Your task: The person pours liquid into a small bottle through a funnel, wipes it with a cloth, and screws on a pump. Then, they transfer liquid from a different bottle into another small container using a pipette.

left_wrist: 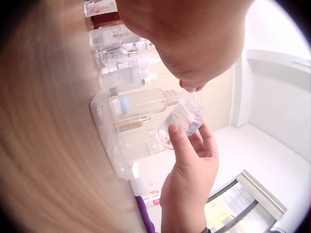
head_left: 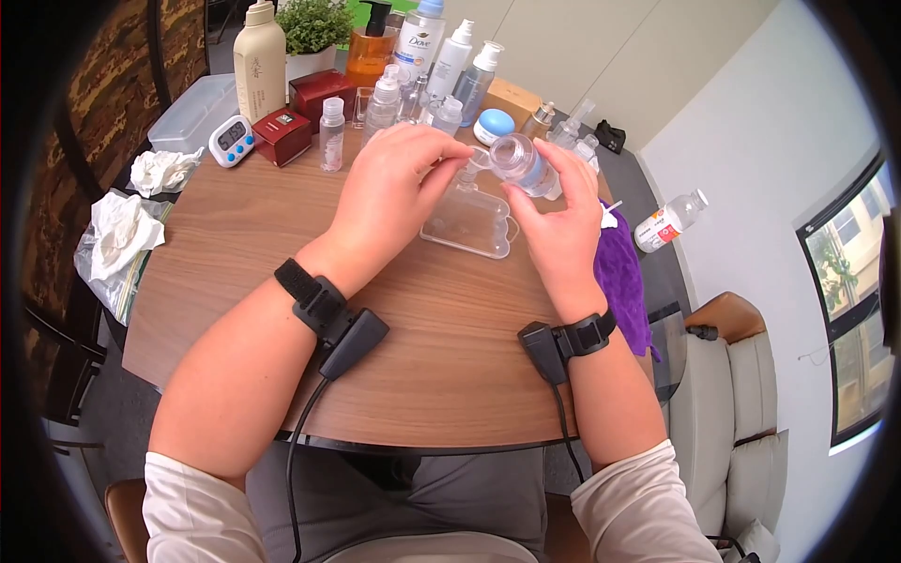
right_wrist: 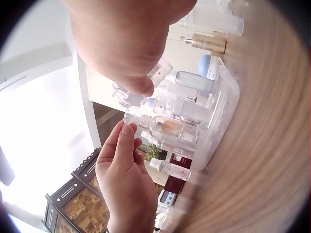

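My right hand (head_left: pixel 563 192) holds a clear, open-mouthed bottle (head_left: pixel 527 169) between thumb and fingers, tilted so its mouth leans toward my left hand. With thumb and fingertips, my left hand (head_left: pixel 399 178) pinches the rim of a small clear funnel (right_wrist: pixel 132 115). Below the funnel, a clear bottle (left_wrist: pixel 146 103) stands upright, its neck (right_wrist: pixel 146 122) right under the funnel. That bottle is on a clear plastic tray (head_left: pixel 469 246) with a scalloped edge. The mouth of the held bottle is close beside the funnel rim.
Pump bottles, a Dove bottle (head_left: pixel 419 42), small clear bottles and red boxes (head_left: pixel 282 136) crowd the back of the table. A timer (head_left: pixel 231 141) and crumpled tissues (head_left: pixel 127 223) are at left. A purple cloth (head_left: pixel 619 281) hangs over the right edge, near a labelled bottle (head_left: pixel 668 221).
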A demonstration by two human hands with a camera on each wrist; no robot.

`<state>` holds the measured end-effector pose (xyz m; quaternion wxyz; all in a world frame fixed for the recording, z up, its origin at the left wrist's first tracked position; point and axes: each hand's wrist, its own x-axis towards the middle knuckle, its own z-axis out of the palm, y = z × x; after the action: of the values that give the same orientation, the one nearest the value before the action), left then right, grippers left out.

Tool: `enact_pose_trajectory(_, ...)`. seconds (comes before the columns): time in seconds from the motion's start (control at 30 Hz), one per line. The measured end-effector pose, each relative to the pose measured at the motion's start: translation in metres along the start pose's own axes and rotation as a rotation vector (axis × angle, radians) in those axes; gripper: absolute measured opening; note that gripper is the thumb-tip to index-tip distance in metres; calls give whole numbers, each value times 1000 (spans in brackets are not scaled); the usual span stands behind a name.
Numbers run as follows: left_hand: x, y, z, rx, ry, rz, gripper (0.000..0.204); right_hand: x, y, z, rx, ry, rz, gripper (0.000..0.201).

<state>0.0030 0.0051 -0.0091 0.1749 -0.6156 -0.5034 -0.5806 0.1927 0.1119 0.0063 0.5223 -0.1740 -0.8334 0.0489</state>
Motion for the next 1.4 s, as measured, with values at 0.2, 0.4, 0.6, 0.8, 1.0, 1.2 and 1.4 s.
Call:
enact_pose_trajectory(0.2,0,0,-1,-10,6,-2,9,0,0,0,-16,-4,-24,53)
enact_pose_trajectory(0.4,0,0,-1,-11,4,-2,9,0,1,0,-33,5,-53,54)
enact_pose_trajectory(0.6,1,1,-1,-17,10,4,8,0,1,0,-41,6,-66,55)
enact_pose_trajectory(0.8,1,1,-3,27,-14,-6,12,1,2,0,-62,4,-88,56)
enact_pose_trajectory(1.0,0,0,-2,29,-2,-6,12,1,4,0,-84,0,-107,57)
enact_pose_trajectory(1.2,1,0,-2,20,-1,-8,12,2,2,-1,-116,-4,-118,57)
enact_pose_trajectory(1.4,1,2,-3,20,-6,-16,12,3,2,-1,-117,-6,-132,57)
